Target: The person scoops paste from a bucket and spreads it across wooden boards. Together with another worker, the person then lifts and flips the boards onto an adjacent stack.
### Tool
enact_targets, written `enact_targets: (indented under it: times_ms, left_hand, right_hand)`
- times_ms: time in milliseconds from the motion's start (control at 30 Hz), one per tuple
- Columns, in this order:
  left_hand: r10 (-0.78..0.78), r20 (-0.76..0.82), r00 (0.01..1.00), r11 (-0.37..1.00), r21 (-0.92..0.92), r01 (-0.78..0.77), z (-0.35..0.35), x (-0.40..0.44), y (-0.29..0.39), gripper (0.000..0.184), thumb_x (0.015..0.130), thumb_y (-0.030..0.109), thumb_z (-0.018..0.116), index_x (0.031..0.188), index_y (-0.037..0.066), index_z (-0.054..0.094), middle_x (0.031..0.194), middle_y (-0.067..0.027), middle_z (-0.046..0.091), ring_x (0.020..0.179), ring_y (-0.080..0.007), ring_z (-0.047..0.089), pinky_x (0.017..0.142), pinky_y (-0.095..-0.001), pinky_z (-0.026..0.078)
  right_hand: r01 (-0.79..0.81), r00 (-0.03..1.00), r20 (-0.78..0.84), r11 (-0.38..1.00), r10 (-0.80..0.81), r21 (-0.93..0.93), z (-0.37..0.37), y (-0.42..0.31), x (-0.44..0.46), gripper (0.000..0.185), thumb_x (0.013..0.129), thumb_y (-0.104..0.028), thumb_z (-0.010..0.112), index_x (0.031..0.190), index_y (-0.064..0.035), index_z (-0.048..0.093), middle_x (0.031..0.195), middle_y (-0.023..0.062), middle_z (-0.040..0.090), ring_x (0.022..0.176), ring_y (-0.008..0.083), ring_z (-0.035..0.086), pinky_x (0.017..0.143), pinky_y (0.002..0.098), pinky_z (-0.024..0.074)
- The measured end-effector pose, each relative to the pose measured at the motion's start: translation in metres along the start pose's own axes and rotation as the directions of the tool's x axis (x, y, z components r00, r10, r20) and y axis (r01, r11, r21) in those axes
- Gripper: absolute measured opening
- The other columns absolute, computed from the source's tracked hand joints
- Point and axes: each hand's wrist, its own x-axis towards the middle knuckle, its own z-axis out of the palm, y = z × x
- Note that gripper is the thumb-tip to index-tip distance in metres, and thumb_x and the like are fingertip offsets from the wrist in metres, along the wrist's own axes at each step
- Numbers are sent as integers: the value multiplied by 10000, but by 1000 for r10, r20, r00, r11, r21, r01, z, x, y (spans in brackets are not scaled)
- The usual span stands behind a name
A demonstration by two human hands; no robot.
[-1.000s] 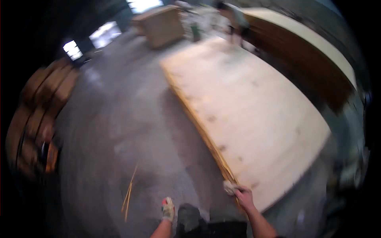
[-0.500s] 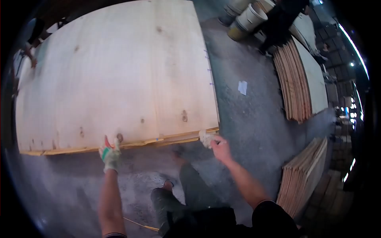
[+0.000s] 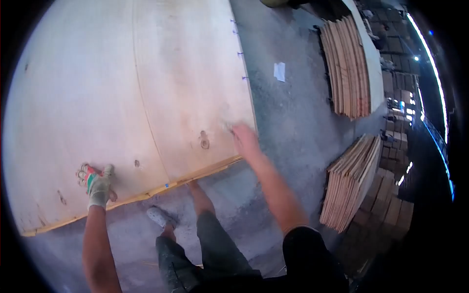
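A large pale wooden sheet (image 3: pixel 93 107), with knots and a thin seam, lies in front of me on a layered stack whose yellowish edge shows along the near side. My left hand (image 3: pixel 97 184), in a whitish glove with green and red parts, rests on the sheet close to that edge, fingers spread. Over the sheet's right part is my right hand (image 3: pixel 244 139), bare and closed, smeared by motion. At its fingertips I see a blurred whitish wad (image 3: pixel 227 126), against or just above the wood; I cannot tell which.
On the grey floor to the right stand two stacks of thin wooden sheets, one farther (image 3: pixel 346 68) and one nearer (image 3: pixel 349 183). A scrap of white paper (image 3: pixel 279 72) lies on the floor. My legs are beside the near edge. Small blue marks line the sheet's right edge.
My left hand has gone from the near edge onto the sheet's face. My right hand has moved from the near right corner inward over the sheet. The view has shifted.
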Motion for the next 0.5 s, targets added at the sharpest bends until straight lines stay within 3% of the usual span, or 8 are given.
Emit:
enact_targets:
  times_ms: [33, 100, 200, 267, 300, 333, 433, 500]
  left_hand:
    - [-81, 90, 993, 997, 8, 81, -8, 1, 4, 1165, 772, 615, 754, 1549, -37, 181, 1598, -340, 144, 1480, -516, 138, 1195, -570, 204]
    - [-8, 72, 997, 999, 39, 6, -2, 13, 1, 1159, 770, 620, 753, 1538, -46, 198, 1593, -341, 159, 1479, -517, 143, 1196, -567, 207]
    - [48, 80, 996, 997, 52, -53, -25, -14, -3, 1111, 779, 602, 753, 1508, -73, 256, 1567, -351, 221, 1473, -515, 170, 1198, -559, 205]
    - [74, 68, 995, 997, 7, -75, -43, -8, -4, 1070, 789, 579, 753, 1489, -90, 298, 1546, -360, 268, 1467, -512, 193, 1200, -555, 200]
    - [183, 30, 983, 982, 43, -184, -40, 2, -14, 1065, 781, 571, 761, 1487, -85, 307, 1548, -351, 273, 1469, -502, 202, 1203, -550, 197]
    - [283, 1, 959, 956, 79, -282, -33, 12, -22, 1061, 773, 563, 770, 1485, -80, 316, 1551, -341, 278, 1470, -493, 211, 1206, -544, 194]
    - [342, -24, 940, 932, 137, -335, -11, 27, -35, 1043, 773, 532, 775, 1493, -66, 315, 1553, -343, 275, 1478, -480, 207, 1215, -532, 179]
    - [295, -17, 955, 950, 114, -291, -23, 13, -24, 1036, 779, 521, 773, 1499, -61, 308, 1553, -344, 275, 1480, -477, 202, 1218, -528, 169]
  right_hand:
    - [58, 993, 100, 998, -57, -1, -2, 1, -30, 377, 770, 9, 608, 1140, -33, 666, 1016, 174, 657, 980, 400, 633, 844, 486, 520]
    - [-95, 995, 26, 994, 94, 45, 26, -33, -96, 420, 749, 10, 605, 1164, -24, 658, 1061, 186, 664, 998, 400, 638, 870, 473, 525]
    - [-181, 982, -51, 983, 180, -25, 54, -121, -99, 344, 778, -13, 625, 1118, -7, 679, 1046, 195, 692, 1006, 381, 656, 886, 442, 526]
    - [-366, 887, -160, 871, 432, 327, 74, -137, -76, 234, 833, -71, 646, 1041, 25, 697, 996, 209, 711, 960, 374, 677, 862, 424, 532]
    - [-459, 802, -82, 699, 591, 549, 56, -151, -59, 204, 876, -130, 659, 965, 49, 701, 944, 221, 712, 900, 381, 689, 836, 420, 537]
    - [-449, 809, -84, 705, 581, 549, 52, -142, -51, 204, 876, -130, 659, 965, 49, 701, 944, 221, 712, 900, 381, 689, 836, 420, 537]
    - [-701, 713, 148, 695, 686, 157, 56, -108, -32, 194, 873, -114, 642, 974, 44, 690, 936, 227, 710, 842, 370, 691, 787, 416, 537]
    - [-452, 824, -336, 887, 456, 94, 65, -96, -9, 203, 869, -93, 627, 1002, 53, 673, 936, 236, 703, 824, 339, 683, 758, 385, 531]
